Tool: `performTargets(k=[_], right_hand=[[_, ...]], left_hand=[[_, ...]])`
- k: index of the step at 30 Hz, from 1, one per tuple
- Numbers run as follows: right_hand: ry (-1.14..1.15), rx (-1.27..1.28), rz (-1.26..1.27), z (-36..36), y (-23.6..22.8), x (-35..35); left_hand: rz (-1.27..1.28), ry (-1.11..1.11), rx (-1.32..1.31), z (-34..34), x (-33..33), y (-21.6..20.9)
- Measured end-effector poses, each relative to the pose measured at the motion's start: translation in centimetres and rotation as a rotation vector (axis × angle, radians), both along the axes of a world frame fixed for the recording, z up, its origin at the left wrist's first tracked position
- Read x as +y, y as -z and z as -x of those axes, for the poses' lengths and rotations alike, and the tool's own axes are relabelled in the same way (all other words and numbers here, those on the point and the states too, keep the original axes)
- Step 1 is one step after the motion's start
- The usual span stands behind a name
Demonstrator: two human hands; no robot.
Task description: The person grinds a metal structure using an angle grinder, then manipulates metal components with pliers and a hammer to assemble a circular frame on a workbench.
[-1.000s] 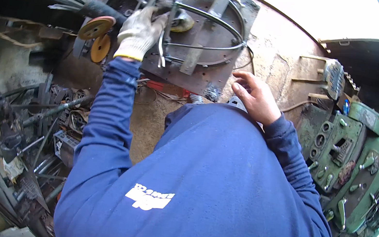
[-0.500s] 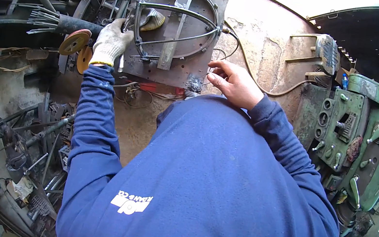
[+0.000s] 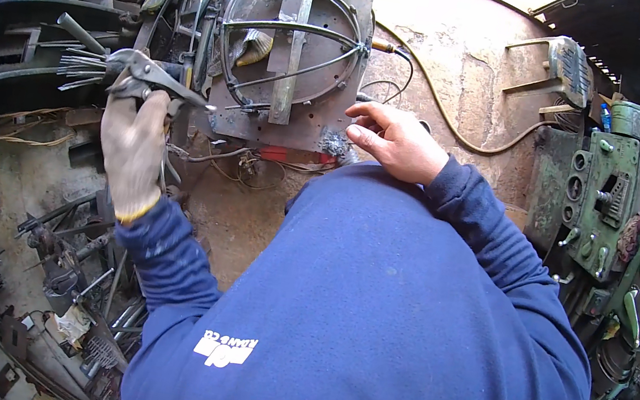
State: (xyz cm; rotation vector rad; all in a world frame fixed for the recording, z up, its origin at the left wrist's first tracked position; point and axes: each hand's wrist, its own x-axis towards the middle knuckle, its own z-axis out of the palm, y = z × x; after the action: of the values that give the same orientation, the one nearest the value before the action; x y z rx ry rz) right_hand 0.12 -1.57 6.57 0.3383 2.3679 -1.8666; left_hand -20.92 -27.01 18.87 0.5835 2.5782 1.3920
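My gloved left hand (image 3: 132,143) is closed round a pair of metal locking pliers (image 3: 158,78), raised beside the left edge of the steel worktable (image 3: 304,138). My bare right hand (image 3: 396,143) rests by the table's near right corner, its fingers loosely bent and thumb apart, with nothing seen in it. On the table lies a round frame of bent metal rod (image 3: 337,30) with curved ribs. A flat steel bar (image 3: 286,71) runs across its middle. Inside the frame sits a loose work glove (image 3: 255,49).
Left of the table, a pipe holds a bundle of thin rods (image 3: 81,69). Scrap metal (image 3: 68,278) crowds the lower left. A cable (image 3: 461,141) snakes across the floor on the right, near a metal stool (image 3: 564,71) and a green machine (image 3: 613,202) with levers.
My left hand has moved left and nearer from the table's edge, and the locking pliers now show in it. My right hand has stayed almost in place.
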Motion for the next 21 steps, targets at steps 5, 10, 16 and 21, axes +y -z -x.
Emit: performTargets(k=[5, 10, 16, 21], right_hand=[[-0.116, 0.083, 0.344, 1.8, -1.3, 0.8], [-0.246, 0.084, 0.95, 3.2, 0.8, 4.3], [0.005, 0.007, 1.176, 3.2, 3.1, 13.6], [0.129, 0.026, 0.625, 4.6, 1.5, 21.0]], left_hand=[[-0.545, 0.12, -0.24, -6.0, 6.0, 0.2], [-0.653, 0.084, -0.344, -8.3, 13.0, 3.8], [-0.748, -0.078, -0.336, -10.7, 22.3, 9.2], [-0.959, -0.455, -0.672, -11.3, 29.6, 11.7]])
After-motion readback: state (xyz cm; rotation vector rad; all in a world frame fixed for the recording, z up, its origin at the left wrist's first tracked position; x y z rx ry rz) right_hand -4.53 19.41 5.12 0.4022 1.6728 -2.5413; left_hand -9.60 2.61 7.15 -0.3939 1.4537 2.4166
